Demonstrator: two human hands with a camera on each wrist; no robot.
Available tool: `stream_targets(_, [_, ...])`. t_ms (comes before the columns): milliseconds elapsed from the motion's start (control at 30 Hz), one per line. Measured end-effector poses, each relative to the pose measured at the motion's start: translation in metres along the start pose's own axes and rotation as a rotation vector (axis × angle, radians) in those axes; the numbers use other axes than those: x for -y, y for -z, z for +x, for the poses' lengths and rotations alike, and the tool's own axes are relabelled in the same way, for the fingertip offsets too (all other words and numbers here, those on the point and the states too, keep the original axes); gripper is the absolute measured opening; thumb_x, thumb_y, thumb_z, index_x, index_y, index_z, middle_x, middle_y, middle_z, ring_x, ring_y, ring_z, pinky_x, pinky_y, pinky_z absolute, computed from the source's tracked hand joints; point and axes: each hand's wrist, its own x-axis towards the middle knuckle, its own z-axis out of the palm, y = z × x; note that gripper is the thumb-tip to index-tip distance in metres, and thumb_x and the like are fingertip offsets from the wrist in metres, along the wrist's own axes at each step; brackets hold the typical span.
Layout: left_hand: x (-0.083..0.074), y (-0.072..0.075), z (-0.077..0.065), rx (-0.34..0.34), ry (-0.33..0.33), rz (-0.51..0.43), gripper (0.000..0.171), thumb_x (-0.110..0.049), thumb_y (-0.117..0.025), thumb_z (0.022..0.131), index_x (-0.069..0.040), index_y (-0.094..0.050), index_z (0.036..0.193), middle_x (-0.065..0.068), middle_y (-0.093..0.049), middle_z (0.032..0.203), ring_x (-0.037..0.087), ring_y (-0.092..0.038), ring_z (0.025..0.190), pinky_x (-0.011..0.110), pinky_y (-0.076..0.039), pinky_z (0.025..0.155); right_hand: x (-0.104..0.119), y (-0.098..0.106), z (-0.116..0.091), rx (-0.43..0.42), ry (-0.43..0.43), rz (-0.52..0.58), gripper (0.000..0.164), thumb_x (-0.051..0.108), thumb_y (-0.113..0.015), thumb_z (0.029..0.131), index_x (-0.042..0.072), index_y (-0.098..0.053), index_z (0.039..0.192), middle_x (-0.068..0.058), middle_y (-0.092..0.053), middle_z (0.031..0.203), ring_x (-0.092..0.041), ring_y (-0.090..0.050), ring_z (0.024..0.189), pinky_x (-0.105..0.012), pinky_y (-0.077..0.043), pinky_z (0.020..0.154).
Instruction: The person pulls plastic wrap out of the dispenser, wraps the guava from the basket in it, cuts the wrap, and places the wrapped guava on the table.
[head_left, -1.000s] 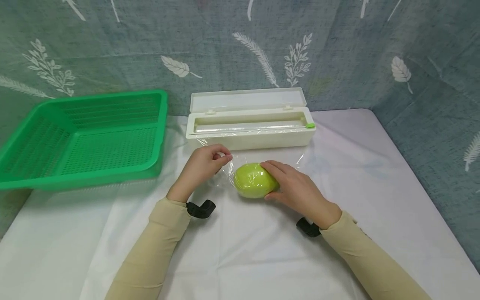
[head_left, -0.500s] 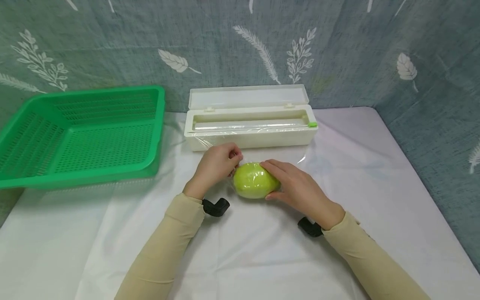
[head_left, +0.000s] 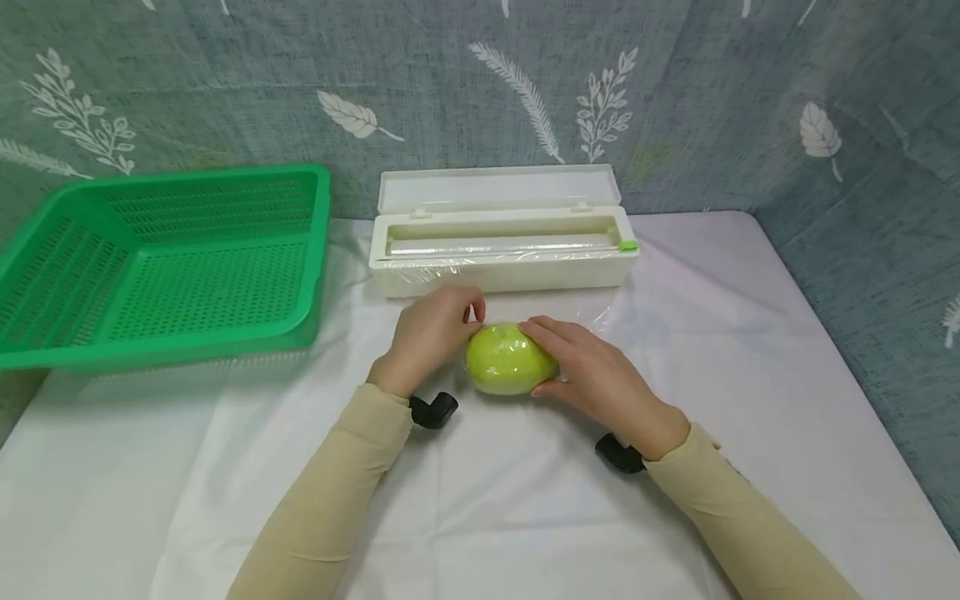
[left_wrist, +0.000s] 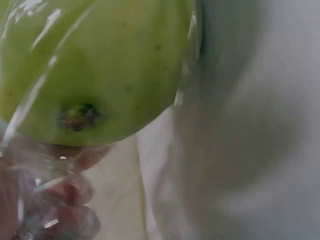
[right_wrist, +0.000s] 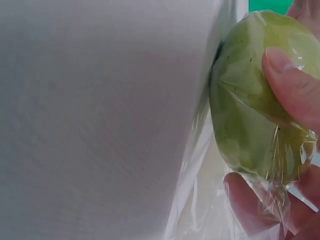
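Since a second ago, our left hand [head_left: 437, 329] has moved to the right and now sits right beside the left end of the green fruit [head_left: 504, 360], while our right hand [head_left: 600, 371] has hardly shifted. We see the fruit lying on its side on a white cloth [head_left: 450, 517], between our two hands, with glossy clear film [right_wrist: 272, 197] drawn over its skin.

Our left hand has thumb and finger brought together, pinching the film at that end; from the left wrist we see fingertips through clear film, close to the fruit's dark, rough end spot [left_wrist: 77, 117]. Our right hand grips the other end, the thumb on the side nearer us and the fingers on the far side, and in the right wrist view the film bunches into creases by those fingers.

Just beyond the fruit stands a long cream box [head_left: 502, 272], its lid [head_left: 498, 188] tipped back, with a roll [head_left: 502, 244] inside and a small green tab [head_left: 627, 246] at the right end; film clings to its front. To our left is a green basket [head_left: 187, 343] with slotted walls. Behind everything hangs leaf-patterned fabric [head_left: 262, 50].
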Motion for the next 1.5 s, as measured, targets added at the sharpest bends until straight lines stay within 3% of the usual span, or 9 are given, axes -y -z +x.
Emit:
stream_targets(100, [0.004,0.002,0.0,0.024,-0.039,-0.031,0.006,-0.018,-0.066,0.079,-0.02,-0.061,0.078,-0.006,-0.053,0.072,0.013,-0.047,0.065,0.028,-0.038,0.055,0.001,-0.001,0.0,0.003,-0.005,0.003,0.08,0.034,-0.076,0.066,0.016,-0.039,0.134,-0.004,-0.042,0.132,-0.021,-0.042,0.118,-0.036,-0.038,0.092])
stream_targets(200, [0.01,0.003,0.002,0.077,-0.068,-0.126,0.003,-0.016,-0.065,0.081,-0.019,-0.066,0.082,-0.007,-0.06,0.077,0.011,-0.052,0.064,0.026,-0.042,0.058,0.001,0.0,0.0,0.006,-0.009,0.0,0.08,0.035,-0.076,0.066,0.016,-0.039,0.135,-0.004,-0.042,0.132,-0.021,-0.042,0.118,-0.036,-0.038,0.092])
stream_targets(300, [0.015,0.005,0.003,0.149,-0.09,-0.231,0.012,-0.009,-0.06,0.084,-0.016,-0.069,0.089,-0.005,-0.063,0.082,0.01,-0.056,0.061,0.024,-0.046,0.057,0.0,0.0,0.001,0.003,-0.011,0.002,0.08,0.034,-0.076,0.066,0.016,-0.039,0.134,-0.004,-0.043,0.131,-0.021,-0.042,0.118,-0.036,-0.037,0.093])
stream_targets(467, [0.016,0.011,0.002,0.284,-0.018,-0.383,0.027,-0.001,-0.045,0.085,-0.01,-0.068,0.097,0.002,-0.063,0.091,0.015,-0.06,0.067,0.027,-0.05,0.06,-0.001,0.0,0.0,0.006,-0.02,0.011,0.08,0.035,-0.077,0.066,0.016,-0.039,0.134,-0.004,-0.043,0.131,-0.02,-0.042,0.117,-0.035,-0.037,0.093])
stream_targets(533, [0.014,0.016,0.0,0.301,0.011,-0.401,0.03,-0.003,-0.042,0.086,-0.01,-0.066,0.103,0.002,-0.063,0.095,0.017,-0.061,0.074,0.028,-0.049,0.063,-0.002,0.0,0.0,0.009,-0.029,0.019,0.081,0.035,-0.077,0.065,0.016,-0.039,0.134,-0.004,-0.044,0.131,-0.02,-0.042,0.117,-0.035,-0.037,0.093])
stream_targets(700, [0.007,0.029,-0.006,0.224,-0.002,-0.334,0.026,-0.02,-0.046,0.091,-0.015,-0.062,0.111,0.001,-0.062,0.1,0.017,-0.06,0.083,0.031,-0.046,0.067,-0.002,0.001,0.0,0.012,-0.045,0.038,0.081,0.035,-0.077,0.065,0.017,-0.039,0.134,-0.003,-0.044,0.13,-0.019,-0.042,0.118,-0.035,-0.036,0.093])
stream_targets(900, [-0.004,0.029,-0.01,0.21,-0.043,-0.325,0.032,-0.043,-0.056,0.084,-0.023,-0.063,0.107,-0.01,-0.06,0.096,0.012,-0.055,0.085,0.03,-0.045,0.069,-0.001,0.001,-0.001,-0.002,-0.021,0.029,0.079,0.034,-0.077,0.066,0.016,-0.04,0.133,-0.003,-0.044,0.129,-0.02,-0.043,0.116,-0.035,-0.037,0.092])
stream_targets(1167, [-0.012,0.015,-0.006,0.099,0.035,-0.381,0.008,-0.031,-0.065,0.081,-0.023,-0.064,0.079,-0.008,-0.061,0.084,0.011,-0.056,0.082,0.03,-0.044,0.068,0.001,0.001,0.0,-0.012,0.011,-0.001,0.079,0.032,-0.077,0.066,0.013,-0.041,0.133,-0.006,-0.044,0.13,-0.022,-0.044,0.116,-0.036,-0.038,0.091])
stream_targets(1500, [-0.015,0.01,0.002,0.103,0.157,-0.382,0.011,-0.03,-0.063,0.083,-0.019,-0.063,0.081,-0.005,-0.061,0.088,0.013,-0.056,0.084,0.03,-0.043,0.071,-0.002,0.0,0.001,0.001,0.014,0.005,0.079,0.032,-0.077,0.067,0.014,-0.04,0.134,-0.006,-0.044,0.129,-0.022,-0.044,0.115,-0.037,-0.038,0.092])
